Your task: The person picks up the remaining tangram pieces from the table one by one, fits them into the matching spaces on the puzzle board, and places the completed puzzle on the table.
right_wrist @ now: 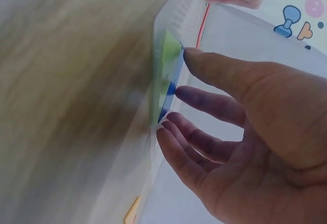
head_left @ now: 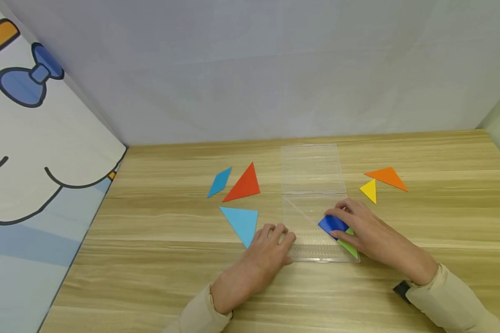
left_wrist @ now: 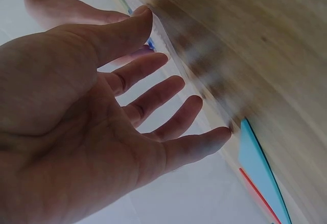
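My right hand (head_left: 364, 231) is over the lower right of a clear plastic case (head_left: 312, 249), thumb and fingertips at opposite edges of a dark blue tangram piece (head_left: 332, 225). That blue piece overlaps a green tangram piece (head_left: 349, 247) in the case; part of both is hidden under the hand. In the right wrist view, thumb and fingers (right_wrist: 196, 98) reach the blue and green pieces. My left hand (head_left: 266, 252) rests at the case's left edge, its fingers loosely bent and holding nothing. Close by its fingertips lies a light blue triangle (head_left: 242, 222).
A red triangle (head_left: 246, 185) and a blue parallelogram (head_left: 220, 182) lie left of the case. To its right are an orange triangle (head_left: 387, 176) and a yellow triangle (head_left: 370, 190). The case's other half (head_left: 312, 169) lies flat behind. A pale wall (head_left: 275, 83) rises at the table's back.
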Demonstrator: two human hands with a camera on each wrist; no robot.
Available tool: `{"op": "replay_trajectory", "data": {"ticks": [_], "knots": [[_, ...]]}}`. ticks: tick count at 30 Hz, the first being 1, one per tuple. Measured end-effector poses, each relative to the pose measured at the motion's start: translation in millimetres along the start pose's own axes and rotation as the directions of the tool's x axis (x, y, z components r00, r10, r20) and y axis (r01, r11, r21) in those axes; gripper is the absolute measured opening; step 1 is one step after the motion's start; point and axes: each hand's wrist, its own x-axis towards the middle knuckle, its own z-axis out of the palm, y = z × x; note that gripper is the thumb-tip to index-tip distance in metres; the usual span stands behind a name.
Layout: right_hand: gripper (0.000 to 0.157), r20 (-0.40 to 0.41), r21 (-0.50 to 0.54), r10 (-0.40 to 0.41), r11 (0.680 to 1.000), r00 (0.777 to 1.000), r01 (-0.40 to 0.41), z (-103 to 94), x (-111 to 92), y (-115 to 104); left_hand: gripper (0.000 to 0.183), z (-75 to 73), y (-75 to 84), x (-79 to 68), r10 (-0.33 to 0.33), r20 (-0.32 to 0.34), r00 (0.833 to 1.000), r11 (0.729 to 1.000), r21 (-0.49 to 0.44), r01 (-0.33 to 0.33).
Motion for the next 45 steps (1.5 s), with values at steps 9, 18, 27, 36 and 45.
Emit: {"op": "replay_trajectory", "data": {"ticks": [9,18,27,36,45], "knots": [[0.040,0.006,-0.003,-0.005,1.000,1.000,0.005,-0.9,-1,3,0.036,0.1,0.0,1.1,0.008,-0.012,1.000,1.000,-0.002,-0.008],[0.039,0.027,0.016,0.013,1.000,1.000,-0.013,-3.3,0,3,0.035,1.5,0.0,0.8,0.009,-0.013,1.000,1.000,-0.008,-0.009],[0.034,0.029,0.045,0.006,0.999,1.000,-0.007,-5.2,2,5,0.036,2.3,-0.8,-0.6,0.008,-0.013,1.000,1.000,-0.010,-0.008],[0.038,-0.045,0.029,-0.024,0.999,0.999,0.025,-8.2,2,13,0.037,3.6,-1.1,-0.2,0.003,-0.034,0.999,1.000,-0.011,-0.004],[0.037,-0.070,-0.003,-0.004,1.000,0.998,0.004,-13.1,1,17,0.036,3.5,-0.8,1.0,0.010,-0.009,1.000,1.000,-0.006,-0.010]]}}
